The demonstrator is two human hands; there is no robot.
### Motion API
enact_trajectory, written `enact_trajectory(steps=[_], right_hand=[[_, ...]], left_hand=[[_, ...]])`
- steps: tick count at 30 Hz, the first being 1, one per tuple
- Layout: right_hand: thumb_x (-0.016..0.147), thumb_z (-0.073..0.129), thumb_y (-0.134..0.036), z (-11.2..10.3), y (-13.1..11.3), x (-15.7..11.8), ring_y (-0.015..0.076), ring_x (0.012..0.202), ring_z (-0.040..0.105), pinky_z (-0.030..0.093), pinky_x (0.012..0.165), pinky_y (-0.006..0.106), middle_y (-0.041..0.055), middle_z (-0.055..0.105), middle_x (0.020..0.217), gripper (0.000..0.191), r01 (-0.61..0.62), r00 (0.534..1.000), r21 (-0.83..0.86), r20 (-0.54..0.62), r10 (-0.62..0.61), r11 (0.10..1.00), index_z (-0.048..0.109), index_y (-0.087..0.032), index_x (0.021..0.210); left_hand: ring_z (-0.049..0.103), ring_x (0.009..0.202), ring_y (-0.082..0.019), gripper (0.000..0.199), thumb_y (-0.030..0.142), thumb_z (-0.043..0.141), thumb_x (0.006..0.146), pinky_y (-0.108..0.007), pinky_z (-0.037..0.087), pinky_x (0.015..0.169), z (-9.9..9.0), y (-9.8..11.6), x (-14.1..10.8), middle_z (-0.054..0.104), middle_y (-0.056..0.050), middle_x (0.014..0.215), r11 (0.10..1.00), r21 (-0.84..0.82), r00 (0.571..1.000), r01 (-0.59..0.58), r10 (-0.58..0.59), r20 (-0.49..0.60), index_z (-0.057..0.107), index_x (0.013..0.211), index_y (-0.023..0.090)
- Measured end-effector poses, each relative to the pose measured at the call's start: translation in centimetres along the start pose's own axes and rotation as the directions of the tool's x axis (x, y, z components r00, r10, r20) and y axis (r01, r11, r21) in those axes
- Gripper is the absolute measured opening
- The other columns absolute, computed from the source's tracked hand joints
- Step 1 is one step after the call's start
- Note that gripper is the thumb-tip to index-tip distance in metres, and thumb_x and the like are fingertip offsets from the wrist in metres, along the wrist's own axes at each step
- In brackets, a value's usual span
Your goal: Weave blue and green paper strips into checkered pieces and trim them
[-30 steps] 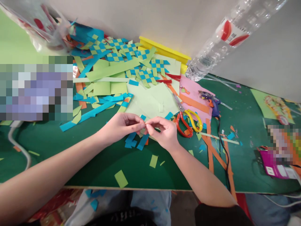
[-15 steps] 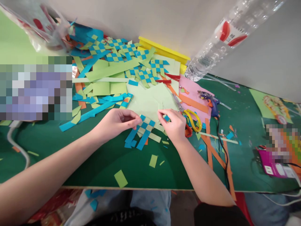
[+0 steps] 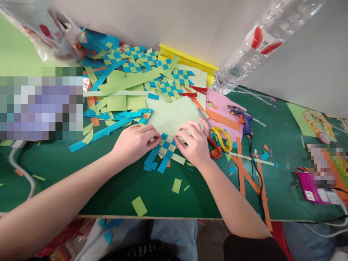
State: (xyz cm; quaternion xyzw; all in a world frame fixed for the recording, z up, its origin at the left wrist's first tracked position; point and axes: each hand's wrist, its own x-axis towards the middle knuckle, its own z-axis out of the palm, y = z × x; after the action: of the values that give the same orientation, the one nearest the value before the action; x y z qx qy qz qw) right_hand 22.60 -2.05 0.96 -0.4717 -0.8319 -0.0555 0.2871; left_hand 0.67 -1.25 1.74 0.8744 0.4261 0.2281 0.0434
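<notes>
A small woven piece of blue and pale green paper strips [image 3: 166, 144] lies on the green table between my hands, with blue tails toward me. My left hand [image 3: 137, 141] pinches at its left edge, thumb and index finger together. On the opposite edge, my right hand [image 3: 193, 140] has its thumb and index finger closed on the woven piece, its other fingers curled above. Pale green paper sheets [image 3: 174, 114] lie just beyond. Scissors with yellow and red handles [image 3: 223, 139] rest right beside my right hand.
Woven paper fish [image 3: 183, 77] and strips are heaped at the back left. A plastic bottle [image 3: 244, 54] leans at the back right. The glue gun [image 3: 246, 123] and its black cable lie right, near orange strips [image 3: 240, 170]. A phone-like purple item [image 3: 310, 186] sits far right.
My right hand has moved left onto the woven piece's right edge. My left hand has shifted slightly and its fingers have drawn together at the left edge.
</notes>
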Motion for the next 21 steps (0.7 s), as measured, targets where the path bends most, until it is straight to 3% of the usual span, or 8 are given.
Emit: enact_trajectory(steps=[5,8,12,16,21], right_hand=[[0.094,0.043,-0.012,0.2,-0.4,-0.2,0.0135,0.104,0.063,0.018,0.118,0.047,-0.0009,0.071,0.109,0.027,0.038,0.999,0.076,0.022,-0.04,0.996,0.061,-0.025,0.11],[0.092,0.051,-0.025,0.3,-0.9,-0.3,0.0161,0.107,0.063,0.016,0.119,0.049,0.0002,0.073,0.105,0.019,0.048,0.997,0.165,0.044,-0.057,0.985,0.06,-0.022,0.109],[0.089,0.057,-0.041,0.5,-1.5,-0.4,0.0202,0.111,0.063,0.015,0.119,0.052,0.0027,0.073,0.106,0.028,0.041,0.991,0.237,0.117,-0.071,0.971,0.061,-0.02,0.106],[0.087,0.058,-0.043,0.7,-1.7,-0.5,0.0208,0.112,0.062,0.014,0.12,0.052,0.0048,0.073,0.107,0.032,0.022,0.986,0.268,0.152,-0.064,0.963,0.06,-0.019,0.107],[0.088,0.056,-0.043,0.8,-1.9,-0.5,0.0201,0.114,0.061,0.015,0.119,0.051,0.0048,0.072,0.109,0.031,0.02,0.98,0.293,0.186,-0.077,0.956,0.059,-0.019,0.108]], left_hand=[[0.059,0.06,-0.014,0.019,0.024,0.051,0.092,-0.03,0.043,0.062,0.2,-0.2,0.1,0.071,-0.001,0.081,0.988,0.115,0.993,-0.108,0.114,-0.043,0.067,0.084,0.018],[0.06,0.061,-0.014,0.018,0.022,0.051,0.092,-0.03,0.043,0.063,0.2,-0.3,0.1,0.071,-0.002,0.081,0.981,0.142,0.988,-0.133,0.144,-0.063,0.066,0.084,0.017],[0.059,0.06,-0.014,0.017,0.019,0.05,0.092,-0.03,0.043,0.062,0.1,-0.3,0.1,0.071,-0.002,0.081,0.967,0.189,0.98,-0.172,0.188,-0.072,0.066,0.084,0.017],[0.059,0.06,-0.014,0.02,0.017,0.047,0.093,-0.031,0.043,0.063,0.1,-0.3,0.1,0.07,-0.002,0.08,0.963,0.202,0.981,-0.181,0.191,-0.033,0.066,0.085,0.017],[0.06,0.063,-0.016,0.026,0.018,0.043,0.095,-0.033,0.043,0.065,0.1,-0.2,0.2,0.069,-0.004,0.081,0.962,0.227,0.986,-0.153,0.133,0.097,0.067,0.085,0.017]])
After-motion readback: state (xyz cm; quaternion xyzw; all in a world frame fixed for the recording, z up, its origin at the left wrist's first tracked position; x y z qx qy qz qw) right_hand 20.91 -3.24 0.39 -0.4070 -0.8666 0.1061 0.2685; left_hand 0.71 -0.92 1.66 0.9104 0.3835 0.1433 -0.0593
